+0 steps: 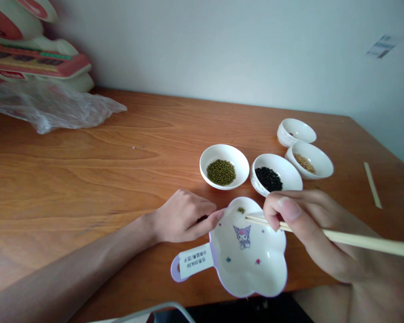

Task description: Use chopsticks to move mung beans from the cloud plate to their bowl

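My right hand grips a pair of wooden chopsticks. Their tips are low over a white flower-shaped dish with a lavender edge and a cartoon print. A tiny dark speck, perhaps a mung bean, shows at the tips. A few mung beans lie near the dish's far edge. On the dish's left rim rests the thumb of my left hand, its other fingers curled by the outer side. Just beyond are a white bowl of green mung beans and another bowl with black beans.
Behind at right stand a bowl of tan beans and a bowl showing a small reddish bit. A pale stick lies far right. Clear plastic and a rabbit-shaped toy occupy the left back, against the wall.
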### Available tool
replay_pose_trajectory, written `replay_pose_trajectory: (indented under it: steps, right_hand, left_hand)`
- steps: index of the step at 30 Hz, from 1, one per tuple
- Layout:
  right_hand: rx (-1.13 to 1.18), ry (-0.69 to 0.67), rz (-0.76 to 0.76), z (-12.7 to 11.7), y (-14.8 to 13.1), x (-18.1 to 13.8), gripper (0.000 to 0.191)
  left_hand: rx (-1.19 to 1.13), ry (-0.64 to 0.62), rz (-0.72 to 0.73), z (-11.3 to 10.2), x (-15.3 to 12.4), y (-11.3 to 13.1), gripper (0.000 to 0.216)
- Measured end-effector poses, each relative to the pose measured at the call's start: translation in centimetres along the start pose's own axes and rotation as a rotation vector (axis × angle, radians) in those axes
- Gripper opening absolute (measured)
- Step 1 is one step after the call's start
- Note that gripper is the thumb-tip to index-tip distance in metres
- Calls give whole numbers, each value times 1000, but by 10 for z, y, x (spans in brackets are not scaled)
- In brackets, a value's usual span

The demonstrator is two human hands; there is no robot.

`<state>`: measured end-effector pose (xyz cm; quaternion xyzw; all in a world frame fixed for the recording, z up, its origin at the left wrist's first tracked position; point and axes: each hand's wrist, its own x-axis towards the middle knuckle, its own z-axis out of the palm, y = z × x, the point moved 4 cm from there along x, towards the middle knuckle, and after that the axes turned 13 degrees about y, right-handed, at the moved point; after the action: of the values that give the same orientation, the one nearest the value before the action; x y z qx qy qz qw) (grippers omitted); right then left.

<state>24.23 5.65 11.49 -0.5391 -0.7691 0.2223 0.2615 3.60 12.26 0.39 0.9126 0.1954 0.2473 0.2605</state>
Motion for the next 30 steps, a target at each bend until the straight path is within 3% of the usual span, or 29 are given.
replay_pose_trajectory:
  steps: [5,15,23,30]
  right_hand:
    - [40,45,-18,0,3,-2,32]
    - [64,80,38,-8,6,-7,45]
    - [-13,59,-74,-2,-9,3,36]
    - [-3,58,-47,-1,-1,-1,37]
  left_hand:
    - [2,-12,-6,0,0,-1,44]
    - [-4,2,-2,1,0,-1,44]
    - [2,-5,-2,-2,-1,0,45]
    - [-3,9,11,0,1,1,44]
